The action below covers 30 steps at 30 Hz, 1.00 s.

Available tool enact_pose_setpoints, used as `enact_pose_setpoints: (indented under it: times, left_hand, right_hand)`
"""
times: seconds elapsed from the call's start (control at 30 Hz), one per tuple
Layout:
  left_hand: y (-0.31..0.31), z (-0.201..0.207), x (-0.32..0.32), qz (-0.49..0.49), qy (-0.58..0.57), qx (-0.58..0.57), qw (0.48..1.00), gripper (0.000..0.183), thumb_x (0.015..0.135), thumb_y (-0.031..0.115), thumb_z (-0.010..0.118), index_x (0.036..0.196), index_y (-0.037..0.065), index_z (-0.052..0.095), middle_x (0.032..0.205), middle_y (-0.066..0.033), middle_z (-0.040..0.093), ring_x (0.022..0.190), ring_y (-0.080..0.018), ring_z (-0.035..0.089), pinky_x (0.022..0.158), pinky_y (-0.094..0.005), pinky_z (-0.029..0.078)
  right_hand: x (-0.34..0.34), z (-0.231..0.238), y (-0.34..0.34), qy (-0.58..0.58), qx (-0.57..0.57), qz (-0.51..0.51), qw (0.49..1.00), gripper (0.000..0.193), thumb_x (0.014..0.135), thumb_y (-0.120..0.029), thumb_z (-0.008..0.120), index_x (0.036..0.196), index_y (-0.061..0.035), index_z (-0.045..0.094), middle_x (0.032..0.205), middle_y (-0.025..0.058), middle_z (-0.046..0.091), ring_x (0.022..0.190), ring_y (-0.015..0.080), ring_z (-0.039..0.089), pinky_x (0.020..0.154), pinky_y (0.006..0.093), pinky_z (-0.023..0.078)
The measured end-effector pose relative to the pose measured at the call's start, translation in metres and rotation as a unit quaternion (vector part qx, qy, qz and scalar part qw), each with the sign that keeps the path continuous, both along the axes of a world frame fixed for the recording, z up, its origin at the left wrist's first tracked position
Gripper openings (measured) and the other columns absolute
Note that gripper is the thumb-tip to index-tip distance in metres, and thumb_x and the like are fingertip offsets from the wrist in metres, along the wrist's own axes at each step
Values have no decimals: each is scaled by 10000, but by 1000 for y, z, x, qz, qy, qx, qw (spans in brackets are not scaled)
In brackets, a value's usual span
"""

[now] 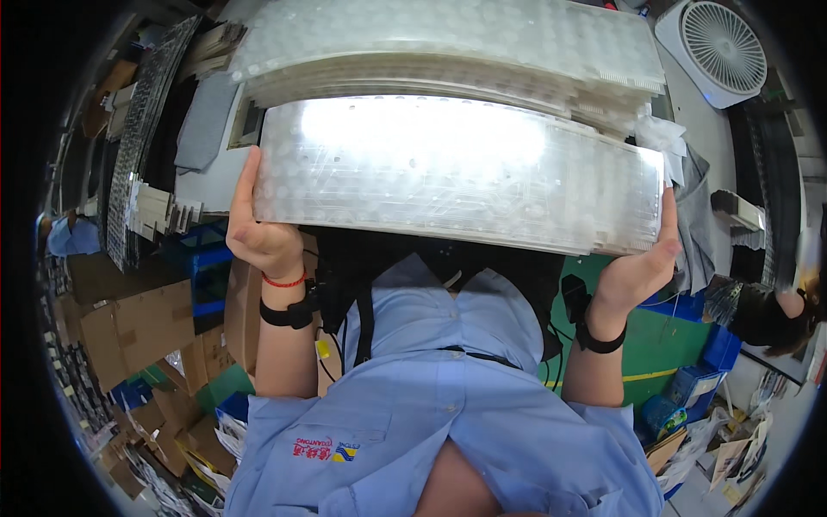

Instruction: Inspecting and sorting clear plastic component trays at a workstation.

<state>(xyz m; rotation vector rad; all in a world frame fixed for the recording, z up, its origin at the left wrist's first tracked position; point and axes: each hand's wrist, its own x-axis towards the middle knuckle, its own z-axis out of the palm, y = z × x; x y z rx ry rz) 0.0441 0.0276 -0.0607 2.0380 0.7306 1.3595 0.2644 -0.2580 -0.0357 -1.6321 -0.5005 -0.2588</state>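
A wide stack of translucent plastic sheets (413,172) with faint lines and round spots spans the space between my hands, its surface shining under the light. My left hand (265,237) grips its left end, one finger reaching up along the edge. At the opposite end my right hand (644,265) holds the stack the same way, with a finger upright against the side. The sheets at the right end are slightly fanned. Behind lies a larger pile of similar translucent sheets (448,39) on the white table (207,194). The fingers beneath the held stack are hidden.
A white fan (722,53) stands at the back right. Grey cloths (205,121) lie on the left, with another grey cloth (696,224) hanging at the right. White crumpled paper (662,136) sits beside the pile. Cardboard boxes (138,332) fill the lower left; blue bins (693,383) stand lower right.
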Motion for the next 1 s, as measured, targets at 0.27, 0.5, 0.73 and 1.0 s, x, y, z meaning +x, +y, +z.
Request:
enact_pose_setpoints:
  times: [0.27, 0.5, 0.73, 1.0]
  left_hand:
    - [33, 59, -13, -9, -22, -23, 999, 599, 1026, 428, 295, 1329, -61, 466, 1334, -183, 522, 1242, -270, 496, 1034, -372, 390]
    - [82, 111, 29, -102, 303, 174, 931, 621, 839, 14, 618, 1420, 93, 414, 1514, -109, 336, 1421, -314, 254, 1143, -398, 217]
    - [100, 114, 25, -134, 282, 237, 920, 336, 822, -134, 513, 1086, 7, 666, 1142, -117, 662, 1156, -289, 581, 1009, -362, 422]
    - [64, 110, -1, -166, 209, 199, 943, 345, 755, -171, 477, 1009, -23, 658, 1084, -158, 658, 1087, -304, 614, 958, -362, 454]
  right_hand:
    - [8, 13, -5, -64, 28, -58, 996, 657, 1017, -429, 242, 1342, 126, 377, 1357, 256, 458, 1264, 311, 462, 1075, 410, 328]
    - [22, 50, -18, -63, -27, -63, 996, 513, 1009, -318, 303, 1286, 81, 469, 1312, 200, 523, 1217, 281, 498, 1023, 405, 368]
    - [27, 52, -21, 12, -65, 4, 998, 434, 990, -252, 357, 1254, 47, 528, 1213, 147, 605, 1118, 214, 541, 947, 326, 377]
    - [37, 57, -21, 52, -66, 51, 995, 490, 1012, -301, 327, 1300, 64, 482, 1113, 127, 646, 961, 150, 537, 844, 282, 363]
